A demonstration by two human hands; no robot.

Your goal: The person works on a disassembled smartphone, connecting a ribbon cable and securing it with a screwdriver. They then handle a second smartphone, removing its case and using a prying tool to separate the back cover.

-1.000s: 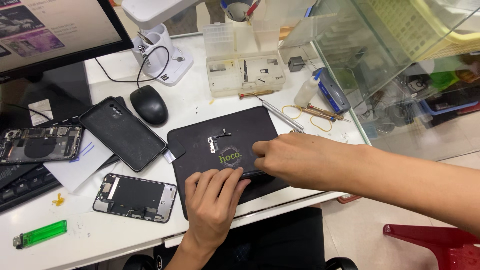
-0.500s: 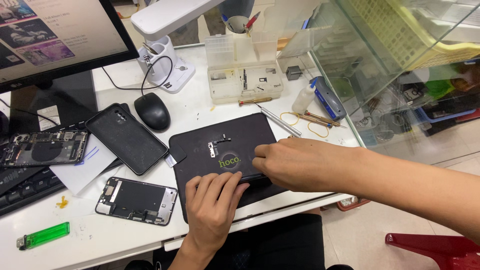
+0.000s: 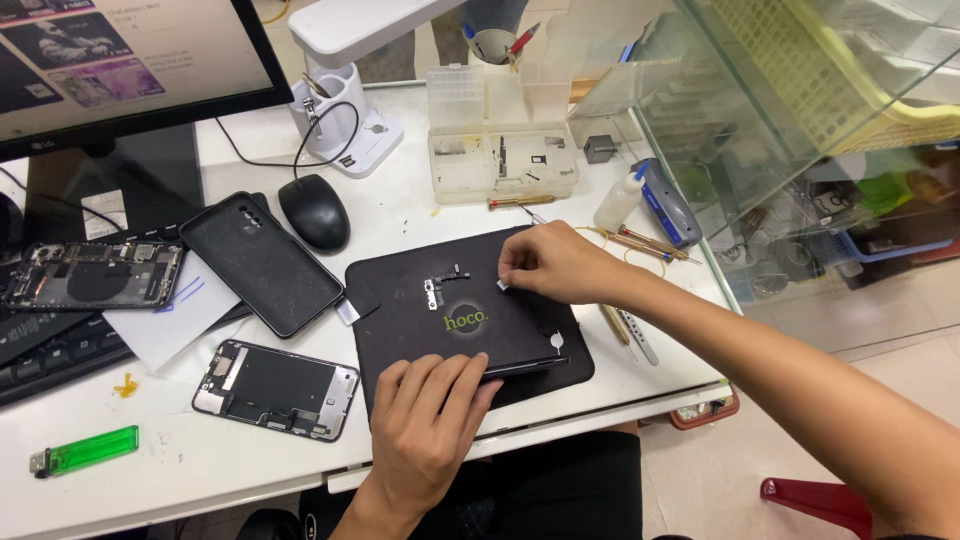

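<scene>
My left hand lies flat, fingers spread, pressing a dark phone at the black mat's near edge, long axis along that edge; my right hand pinches a tiny pale part above the mat's middle; a small bracket lies loose, so I judge the work midway.

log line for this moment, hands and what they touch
left hand: flat on black mat over dark phone | right hand: pinching small white piece above mat
</scene>
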